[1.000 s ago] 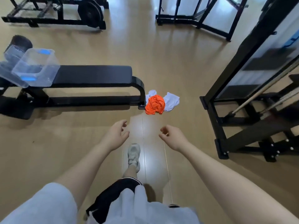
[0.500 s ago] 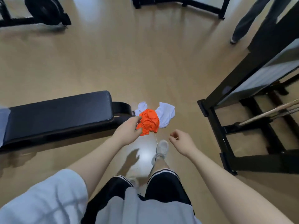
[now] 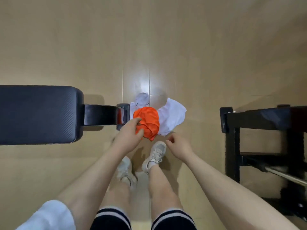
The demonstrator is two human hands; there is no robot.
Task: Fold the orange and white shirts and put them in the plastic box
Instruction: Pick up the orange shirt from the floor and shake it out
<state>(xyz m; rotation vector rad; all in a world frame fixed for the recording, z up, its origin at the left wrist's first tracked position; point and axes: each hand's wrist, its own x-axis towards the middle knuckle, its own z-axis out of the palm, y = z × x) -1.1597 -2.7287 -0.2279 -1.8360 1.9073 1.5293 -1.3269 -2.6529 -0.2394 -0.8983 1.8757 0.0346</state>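
A: Where the camera looked straight down at the floor [image 3: 166, 39], what lay there?

B: Orange shirt [image 3: 148, 121], crumpled in a heap, on top of the white shirt [image 3: 172, 113]. White one spread out from under it twd 12 and 3 o'clock. Both on the floor, right at the foot [image 3: 123, 116] of the black padded bench [image 3: 38, 113], which ran off twd 9 o'clock.

A: And the hands?

B: Left hand [image 3: 128, 138] was on the orange shirt's 8 o'clock edge, fingers curled into the fabric, thumb on top; its grip was pinching the cloth. Right hand [image 3: 180, 147] hung just beside the pile at approx. 5 o'clock, not touching anything, fingers loosely curled, grip holding nothing.

A: Anything else nearby?

B: Person's two pale sneakers [image 3: 155, 156] stood at 6 o'clock from the shirts, right one fwd, its toe nearly at the orange cloth. Black shorts w/ white stripes at the hem, white sleeve at the lower left. Black metal rack frame [image 3: 232, 130] at 3 o'clock, well apart from the pile. Plastic box wasn't in the shot.
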